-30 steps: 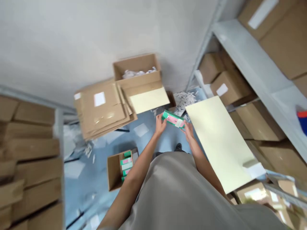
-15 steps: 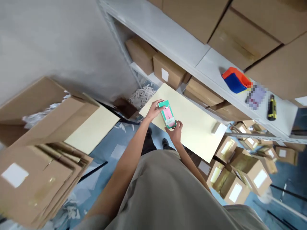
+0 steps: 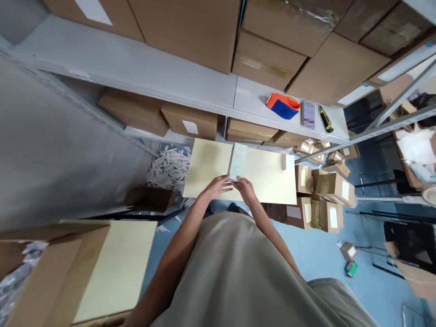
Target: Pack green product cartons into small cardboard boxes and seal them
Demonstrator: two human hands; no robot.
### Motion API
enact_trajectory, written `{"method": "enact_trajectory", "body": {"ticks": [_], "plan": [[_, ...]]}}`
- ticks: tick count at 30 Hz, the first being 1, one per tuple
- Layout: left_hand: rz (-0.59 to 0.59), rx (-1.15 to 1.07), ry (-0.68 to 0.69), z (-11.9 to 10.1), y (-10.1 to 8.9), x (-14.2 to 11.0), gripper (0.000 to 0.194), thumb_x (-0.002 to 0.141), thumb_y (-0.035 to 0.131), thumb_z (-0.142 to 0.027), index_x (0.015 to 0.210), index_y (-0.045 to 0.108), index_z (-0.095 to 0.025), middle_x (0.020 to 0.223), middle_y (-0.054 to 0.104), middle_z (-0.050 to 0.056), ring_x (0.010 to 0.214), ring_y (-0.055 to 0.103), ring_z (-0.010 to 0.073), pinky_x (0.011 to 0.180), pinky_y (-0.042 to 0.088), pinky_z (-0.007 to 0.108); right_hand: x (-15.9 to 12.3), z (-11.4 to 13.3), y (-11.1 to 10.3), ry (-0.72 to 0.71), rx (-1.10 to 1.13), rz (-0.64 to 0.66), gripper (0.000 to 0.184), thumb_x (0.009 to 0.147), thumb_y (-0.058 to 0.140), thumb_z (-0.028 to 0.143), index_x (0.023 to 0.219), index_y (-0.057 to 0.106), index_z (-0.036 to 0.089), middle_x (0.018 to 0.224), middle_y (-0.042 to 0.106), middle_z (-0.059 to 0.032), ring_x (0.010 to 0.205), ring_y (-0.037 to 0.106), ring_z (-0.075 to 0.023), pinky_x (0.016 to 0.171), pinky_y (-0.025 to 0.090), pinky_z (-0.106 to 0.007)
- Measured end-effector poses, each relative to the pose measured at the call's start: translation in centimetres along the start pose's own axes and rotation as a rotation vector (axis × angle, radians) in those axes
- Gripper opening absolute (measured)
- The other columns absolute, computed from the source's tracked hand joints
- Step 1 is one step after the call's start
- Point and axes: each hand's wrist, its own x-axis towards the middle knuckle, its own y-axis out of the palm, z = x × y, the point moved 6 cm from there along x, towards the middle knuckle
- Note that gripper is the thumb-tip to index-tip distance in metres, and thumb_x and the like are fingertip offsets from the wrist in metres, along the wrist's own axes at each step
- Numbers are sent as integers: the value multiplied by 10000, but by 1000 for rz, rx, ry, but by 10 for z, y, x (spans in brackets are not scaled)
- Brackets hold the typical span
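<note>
A slim, pale green carton point(image 3: 239, 159) with faint pink print is over the cream tabletop point(image 3: 269, 181), its long side pointing away from me. My right hand point(image 3: 245, 188) pinches the carton's near end, thumb on top. At the near left corner is my left hand point(image 3: 218, 186), its fingers stretched out and apart, the fingertips close to or touching the carton. I cannot tell whether the carton rests on the tabletop or is slightly raised. A small white block point(image 3: 288, 162) sits at the tabletop's right end.
Behind the tabletop runs a grey shelf point(image 3: 190, 81) with cardboard boxes, an orange and blue tape dispenser point(image 3: 283, 106) and a yellow-black cutter point(image 3: 326, 119). Paper shreds point(image 3: 169, 167) lie left. Cartons point(image 3: 329, 190) are stacked right; an open box point(image 3: 51, 272) stands at lower left.
My view has swung right, to face the shelf and tabletop. The carton, which showed a pink and green face in both hands, now shows a pale green face. My left hand's fingers have spread.
</note>
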Motion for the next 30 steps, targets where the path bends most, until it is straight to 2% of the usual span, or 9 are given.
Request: {"method": "enact_trajectory", "body": {"ticks": [3, 8, 12, 14, 17, 20, 23, 27, 30], "plan": [[66, -69, -126, 11, 5, -8, 435, 742, 1039, -435, 1014, 818, -177, 1108, 851, 172, 1040, 826, 307, 1052, 678, 496, -6, -4, 2, 14, 36, -27, 557, 744, 930, 688, 987, 719, 233, 996, 840, -75, 979, 824, -247, 1023, 654, -428], [-6, -13, -35, 2, 2, -3, 401, 699, 1032, -336, 1001, 833, -161, 1098, 861, 140, 1155, 820, 315, 1178, 625, 501, -14, -3, -11, -28, -151, -180, 659, 751, 915, 690, 1186, 774, 215, 1255, 829, -136, 1125, 793, -280, 1017, 638, -437], [-135, 179, 51, 0, -2, -2, 457, 625, 1056, -327, 979, 822, -158, 1015, 841, 100, 1078, 819, 304, 1115, 649, 494, -8, 5, -11, -159, -234, -333, 859, 713, 971, 625, 1420, 685, 231, 1373, 790, -156, 1164, 787, -286, 1016, 645, -438], [-192, 254, 97, -3, -2, -3, 479, 599, 1058, -289, 982, 800, -166, 1004, 830, 88, 1033, 810, 293, 1077, 659, 499, 0, 8, -3, -204, -260, -321, 874, 691, 985, 598, 1420, 661, 240, 1304, 804, -126, 1087, 791, -264, 971, 656, -421], [-223, 261, 142, -12, -4, -4, 541, 607, 1046, -264, 1067, 770, -195, 1161, 827, 97, 1094, 795, 275, 1077, 652, 486, 12, 10, 5, -214, -233, -297, 804, 669, 979, 560, 1338, 656, 253, 1167, 823, -72, 981, 781, -238, 915, 662, -408], [-175, 87, 24, -15, -11, -3, 517, 697, 1017, -346, 1112, 738, -216, 1200, 824, 108, 1115, 799, 266, 1066, 658, 479, 22, 9, 8, -144, -103, -236, 718, 690, 944, 523, 1288, 655, 250, 1109, 836, -60, 957, 783, -232, 900, 660, -404], [-127, -84, -81, -16, -16, -4, 520, 691, 1020, -309, 1096, 713, -198, 1118, 834, 112, 1043, 816, 250, 1092, 652, 483, 30, 9, 10, -56, -22, -141, 669, 700, 929, 506, 1262, 675, 246, 1088, 842, -58, 966, 785, -227, 911, 655, -406], [-179, -133, 7, -21, -16, -3, 543, 674, 1022, -228, 1115, 708, -184, 1095, 841, 92, 1046, 823, 231, 1165, 620, 470, 45, 15, 12, 0, -56, -25, 617, 726, 903, 513, 1246, 695, 254, 1071, 836, -58, 988, 779, -238, 950, 646, -440], [-282, -88, 79, -22, -11, -1, 589, 680, 1029, -228, 1166, 697, -191, 1059, 834, 65, 1082, 826, 250, 1176, 618, 512, 56, 29, 10, -93, -145, -47, 690, 694, 904, 492, 1304, 684, 258, 1172, 811, -86, 1088, 770, -270, 998, 636, -459]]}}
